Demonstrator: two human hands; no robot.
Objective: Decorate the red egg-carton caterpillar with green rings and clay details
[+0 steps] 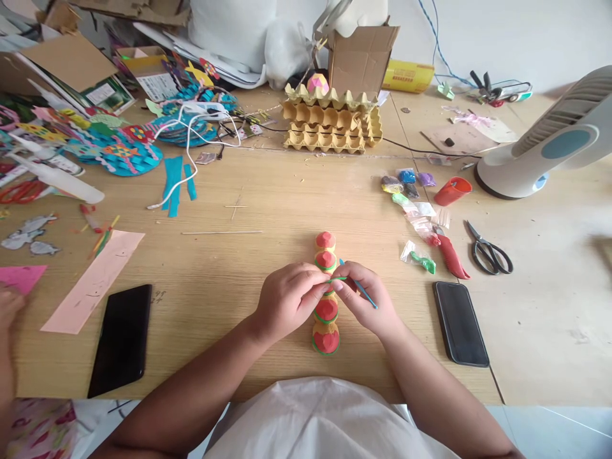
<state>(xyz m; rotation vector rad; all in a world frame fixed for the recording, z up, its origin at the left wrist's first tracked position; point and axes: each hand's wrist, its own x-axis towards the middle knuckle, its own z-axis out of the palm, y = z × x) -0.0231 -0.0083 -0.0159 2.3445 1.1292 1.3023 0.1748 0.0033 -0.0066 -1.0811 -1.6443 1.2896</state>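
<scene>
A strip of egg-carton cups runs away from me down the middle of the table, its cups topped with red and edged with thin green bands. Over its middle cups, my left hand pinches a thin green strip, apparently modelling clay, between thumb and forefinger. The fingertips of my right hand are closed on the same strip from the other side. A slim blue stick-like tool is also tucked in the right hand. Both hands hide part of the middle cups.
Phones lie on the left and right. Scissors, a red-handled cutter, bagged clay and a red cup are at right, near a fan. Egg cartons stand behind. Another person's hand is at far left.
</scene>
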